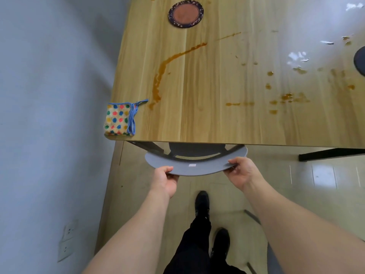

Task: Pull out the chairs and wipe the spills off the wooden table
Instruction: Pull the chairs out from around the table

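A grey chair point(195, 168) is tucked under the near edge of the wooden table point(207, 123); only its curved backrest and a bit of seat show. My left hand point(166, 179) grips the left part of the backrest, and my right hand point(242, 171) grips its right end. Orange-brown spills mark the tabletop: a long curved streak point(164, 70) on the left and scattered drops and smears point(286, 97) on the right. A folded polka-dot cloth point(118, 120) with blue trim lies on the table's near left corner.
A round dark coaster point(185, 13) sits at the table's far side. Another dark chair point(360, 63) shows at the right edge. A grey wall point(49, 115) with sockets runs close on the left. My feet point(202, 202) stand on the tiled floor behind the chair.
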